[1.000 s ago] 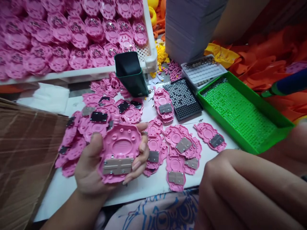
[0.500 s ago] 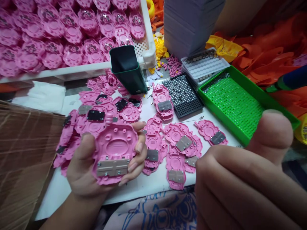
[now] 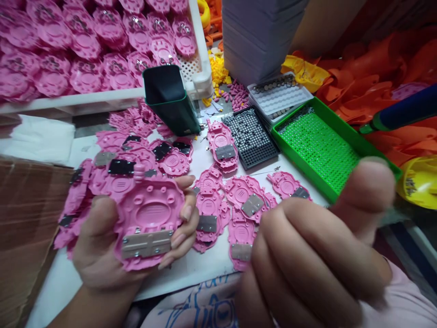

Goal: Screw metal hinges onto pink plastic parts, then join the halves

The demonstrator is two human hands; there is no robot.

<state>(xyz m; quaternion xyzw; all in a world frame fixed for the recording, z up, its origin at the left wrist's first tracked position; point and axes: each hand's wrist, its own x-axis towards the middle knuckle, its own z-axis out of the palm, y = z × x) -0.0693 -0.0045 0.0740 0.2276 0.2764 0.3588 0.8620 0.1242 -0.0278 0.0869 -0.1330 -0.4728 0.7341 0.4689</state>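
My left hand (image 3: 99, 246) holds a pink plastic shell (image 3: 152, 214), inner side up, its thumb on one edge and fingers wrapped round the other. A grey metal plate (image 3: 146, 243) with screws at its corners lies across the shell's lower part. My right hand (image 3: 314, 246) is raised close to the camera at the lower right, fingers curled and thumb up; whatever its fingertips may hold is hidden. Behind the hands, more pink shells (image 3: 242, 232) with grey or black plates lie in a loose pile on the white table surface (image 3: 218, 259).
A white crate (image 3: 205, 68) of stacked pink parts stands at the back left, a dark green bin (image 3: 174, 105) before it. Right of centre are a black perforated tray (image 3: 256, 141) and a green tray (image 3: 327, 150) with screws. A cardboard box (image 3: 27, 228) fills the left edge.
The view has shifted a little, moving the scene left. My right hand has moved left, nearer the held shell, and covers more of the shells behind it. My left hand keeps its hold.
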